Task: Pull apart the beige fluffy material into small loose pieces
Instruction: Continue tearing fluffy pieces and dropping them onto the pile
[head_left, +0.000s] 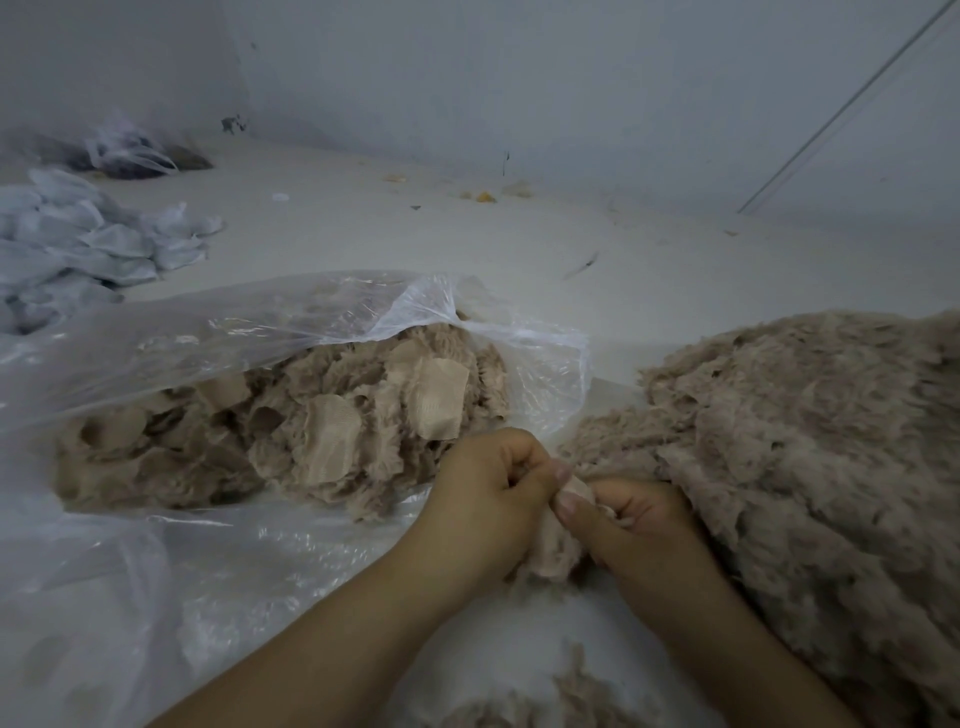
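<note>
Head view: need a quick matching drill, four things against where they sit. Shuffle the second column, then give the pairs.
Things:
1. clear plastic bag
2. big fluffy heap
3. white cloth pile
4. small fluffy piece

Places:
A. far left, on the floor
B. pinched between the left hand and right hand
C. right side, beside the right hand
D. left of centre, holding fluffy scraps with fabric backing

Pairs: 1-D, 2-C, 3-A, 4-B

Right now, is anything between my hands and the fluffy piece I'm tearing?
No. The left hand and right hand both already pinch the small beige fluffy piece directly. The clear plastic bag of scraps lies to the left and the loose fluff pile to the right, neither intervening.
</note>
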